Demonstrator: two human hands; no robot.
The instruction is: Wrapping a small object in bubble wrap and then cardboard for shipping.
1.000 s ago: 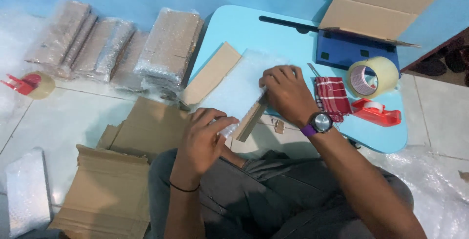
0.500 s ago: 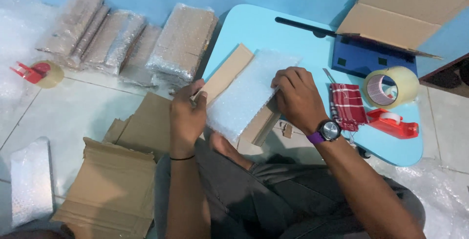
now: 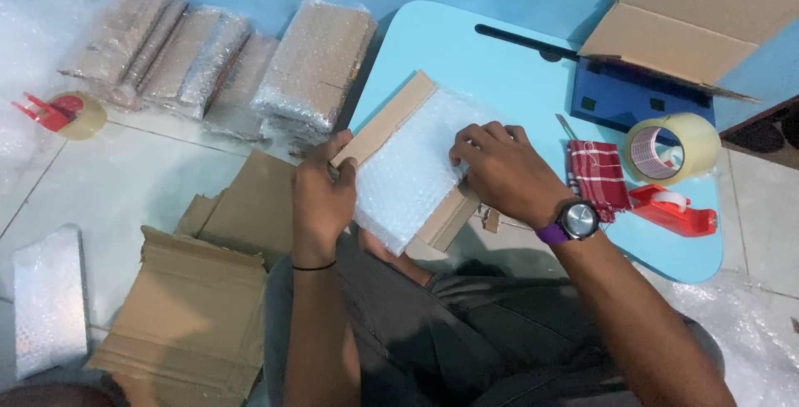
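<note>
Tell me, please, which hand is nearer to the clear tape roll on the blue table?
The right hand. It rests on the bubble-wrapped package, a short way left of the tape roll. The left hand grips the package's far left edge, farther from the roll.

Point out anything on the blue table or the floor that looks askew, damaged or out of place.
Nothing looks damaged or spilled. The cardboard box, partly covered with bubble wrap, lies at an angle across the blue table's edge, in both the left hand and right hand. Flattened cardboard lies loosely piled on the floor.
</note>
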